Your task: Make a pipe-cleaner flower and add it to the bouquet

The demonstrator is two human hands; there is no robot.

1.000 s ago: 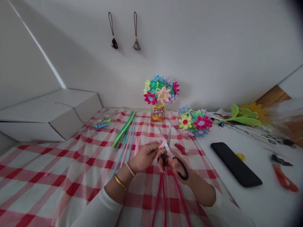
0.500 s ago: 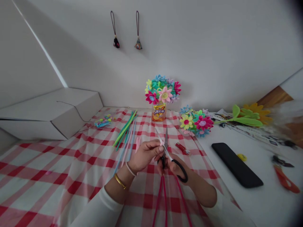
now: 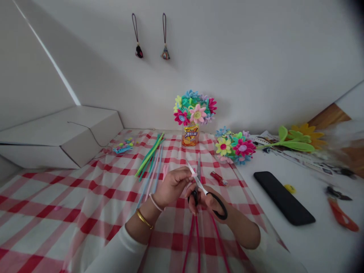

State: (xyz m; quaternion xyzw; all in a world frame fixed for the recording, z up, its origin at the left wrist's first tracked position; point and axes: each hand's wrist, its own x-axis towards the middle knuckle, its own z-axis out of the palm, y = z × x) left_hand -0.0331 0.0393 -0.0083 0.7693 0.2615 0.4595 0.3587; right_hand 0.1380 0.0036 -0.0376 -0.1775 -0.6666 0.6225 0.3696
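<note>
My right hand [image 3: 206,201] grips scissors [image 3: 201,185] by their black handles, and the blades stand apart, pointing away from me. With thumb and fingertips closed, my left hand [image 3: 174,185] pinches a small pale pink fuzzy piece [image 3: 194,175], which looks like pipe cleaner, right at the scissor blades. Most of that piece is hidden by my fingers. Below my right hand, several magenta pipe cleaners [image 3: 198,242] run toward me over the checked cloth. Left of my left hand lie green, blue and pink pipe cleaners [image 3: 150,157].
A bottle vase [image 3: 190,139] of fuzzy flowers stands at the back, with another flower bunch [image 3: 234,148] to its right. A red lighter-like item [image 3: 218,178], a black phone-like slab [image 3: 284,197] and orange-handled pliers [image 3: 342,214] lie rightward. A white box [image 3: 93,129] sits left.
My left fingertips have drawn slightly left and down from the blades. The pale pink piece shows against the near blade, and the scissors have shifted a little.
</note>
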